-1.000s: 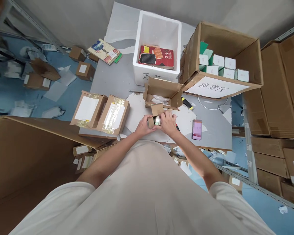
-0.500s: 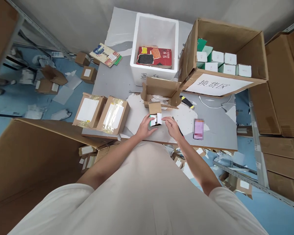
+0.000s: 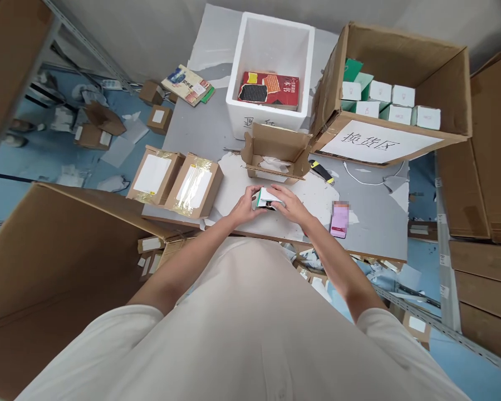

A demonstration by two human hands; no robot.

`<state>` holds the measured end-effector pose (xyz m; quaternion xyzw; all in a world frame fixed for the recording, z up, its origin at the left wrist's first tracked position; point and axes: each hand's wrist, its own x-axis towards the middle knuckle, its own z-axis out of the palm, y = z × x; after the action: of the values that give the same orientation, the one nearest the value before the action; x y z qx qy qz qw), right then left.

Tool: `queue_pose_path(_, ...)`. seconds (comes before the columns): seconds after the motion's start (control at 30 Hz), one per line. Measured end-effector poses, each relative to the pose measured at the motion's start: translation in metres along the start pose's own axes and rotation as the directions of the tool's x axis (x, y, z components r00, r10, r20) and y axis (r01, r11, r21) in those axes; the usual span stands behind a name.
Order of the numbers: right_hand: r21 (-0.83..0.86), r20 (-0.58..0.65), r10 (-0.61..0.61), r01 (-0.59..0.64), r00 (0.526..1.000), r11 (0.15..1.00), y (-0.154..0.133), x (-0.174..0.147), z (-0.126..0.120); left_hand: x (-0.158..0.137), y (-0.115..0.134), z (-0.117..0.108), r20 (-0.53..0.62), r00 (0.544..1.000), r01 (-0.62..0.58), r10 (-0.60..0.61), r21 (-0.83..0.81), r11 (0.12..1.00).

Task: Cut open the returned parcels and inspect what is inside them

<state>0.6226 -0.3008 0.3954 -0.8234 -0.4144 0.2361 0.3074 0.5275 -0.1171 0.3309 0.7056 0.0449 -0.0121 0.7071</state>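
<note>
A small white and green box (image 3: 269,196) is between my hands near the table's front edge. My left hand (image 3: 245,208) grips its left side, thumb toward the front. My right hand (image 3: 291,205) is closed over its right side and top, fingers on the white lid. A dark gap shows along the box's front. Just behind it stands an open brown carton (image 3: 276,156) with crumpled white paper inside. To the right of that carton lies a yellow and black box cutter (image 3: 321,172).
Two taped parcels (image 3: 195,185) stand on the left. Behind are a white foam box (image 3: 237,106) holding a red book (image 3: 271,89) and a large carton (image 3: 325,100) of white and green boxes. A phone (image 3: 339,219) and a white cable (image 3: 361,176) lie right.
The small box's brown inner flap no longer stands up, and its white lid now lies across the top. My right hand has moved left onto the box. The view has shifted slightly.
</note>
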Motion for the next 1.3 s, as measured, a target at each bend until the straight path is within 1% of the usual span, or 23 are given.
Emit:
queue_pose_path(0.13,-0.238,0.098,-0.059,0.081,0.993,0.968,0.004,-0.002,0.004,0.002,0.004,0.000,-0.031,1.000,-0.003,0.003,0.003,1.000)
queue_pose_path(0.2,-0.310,0.091,-0.046,0.072,0.995,0.948,0.005,-0.003,0.006,0.002,0.005,0.000,-0.024,1.000,-0.011,0.011,0.031,0.999)
queue_pose_path(0.27,-0.349,0.065,-0.006,0.028,0.998,0.937,0.003,-0.003,0.008,0.003,0.004,0.000,-0.021,1.000,-0.016,0.017,0.068,0.998)
queue_pose_path(0.37,-0.392,0.066,0.031,-0.003,0.997,0.920,-0.001,-0.003,0.009,0.002,0.001,0.001,-0.029,0.999,-0.019,0.023,0.113,0.993)
queue_pose_path(0.43,-0.425,0.101,0.007,0.037,0.995,0.904,-0.002,-0.003,0.009,0.001,-0.002,0.000,-0.031,0.999,-0.027,0.032,0.145,0.989)
queue_pose_path(0.5,-0.435,0.140,-0.045,0.103,0.989,0.894,-0.001,-0.005,0.008,-0.001,-0.004,0.000,-0.021,0.999,-0.043,0.048,0.177,0.983)
queue_pose_path(0.57,-0.391,0.170,-0.103,0.163,0.980,0.906,0.003,-0.007,0.007,-0.002,-0.002,0.000,0.003,0.998,-0.062,0.063,0.206,0.976)
queue_pose_path(0.63,-0.308,0.160,-0.132,0.177,0.978,0.935,0.010,-0.010,0.009,-0.002,0.004,-0.004,0.051,0.997,-0.074,0.063,0.260,0.963)
queue_pose_path(0.73,-0.229,0.075,-0.111,0.126,0.991,0.965,0.019,-0.009,0.016,0.001,0.022,-0.020,0.184,0.979,-0.152,0.082,0.401,0.903)
queue_pose_path(0.77,-0.225,0.043,-0.096,0.104,0.994,0.969,0.020,-0.007,0.020,0.003,0.029,-0.028,0.217,0.970,-0.198,0.109,0.444,0.874)
queue_pose_path(0.8,-0.228,0.017,-0.086,0.087,0.996,0.970,0.021,-0.005,0.023,0.007,0.036,-0.037,0.218,0.965,-0.239,0.149,0.486,0.841)
queue_pose_path(0.83,-0.233,-0.007,-0.077,0.074,0.997,0.970,0.020,-0.003,0.026,0.012,0.042,-0.047,0.183,0.964,-0.264,0.195,0.534,0.803)
queue_pose_path(0.9,-0.244,-0.043,-0.068,0.056,0.997,0.968,0.016,0.001,0.028,0.026,0.047,-0.065,0.067,0.959,-0.251,0.274,0.646,0.721)
queue_pose_path(0.93,-0.246,-0.062,-0.064,0.047,0.996,0.968,0.012,0.003,0.025,0.036,0.047,-0.073,0.032,0.957,-0.227,0.288,0.698,0.679)
queue_pose_path(0.97,-0.244,-0.087,-0.062,0.039,0.994,0.969,0.006,0.003,0.020,0.046,0.044,-0.078,0.024,0.960,-0.205,0.279,0.740,0.640)
queue_pose_path(1.03,-0.219,-0.164,-0.076,0.039,0.984,0.975,-0.009,-0.001,0.001,0.066,0.036,-0.085,0.065,0.977,-0.174,0.203,0.794,0.582)
queue_pose_path(1.07,-0.199,-0.213,-0.095,0.052,0.972,0.979,-0.019,-0.006,-0.014,0.075,0.031,-0.087,0.074,0.984,-0.152,0.160,0.815,0.560)
queue_pose_path(1.1,-0.177,-0.278,-0.122,0.074,0.953,0.981,-0.029,-0.013,-0.033,0.083,0.026,-0.087,0.061,0.990,-0.121,0.128,0.833,0.539)
queue_pose_path(1.17,-0.157,-0.395,-0.175,0.122,0.902,0.980,-0.047,-0.030,-0.081,0.093,0.019,-0.086,0.007,0.994,-0.060,0.107,0.864,0.499)
queue_pose_path(1.2,-0.192,-0.487,-0.188,0.105,0.853,0.976,-0.054,-0.038,-0.109,0.095,0.018,-0.085,-0.015,0.994,-0.040,0.111,0.875,0.483)
queue_pose_path(1.23,-0.236,-0.578,-0.206,0.079,0.790,0.968,-0.058,-0.044,-0.139,0.095,0.018,-0.083,-0.031,0.992,-0.030,0.120,0.881,0.472)
queue_pose_path(1.27,-0.264,-0.660,-0.220,0.052,0.718,0.963,-0.058,-0.046,-0.171,0.095,0.018,-0.082,-0.037,0.991,-0.027,0.128,0.885,0.465)
queue_pose_path(1.3,-0.274,-0.746,-0.200,-0.019,0.635,0.962,-0.054,-0.044,-0.203,0.093,0.019,-0.080,-0.041,0.990,-0.026,0.136,0.887,0.461)
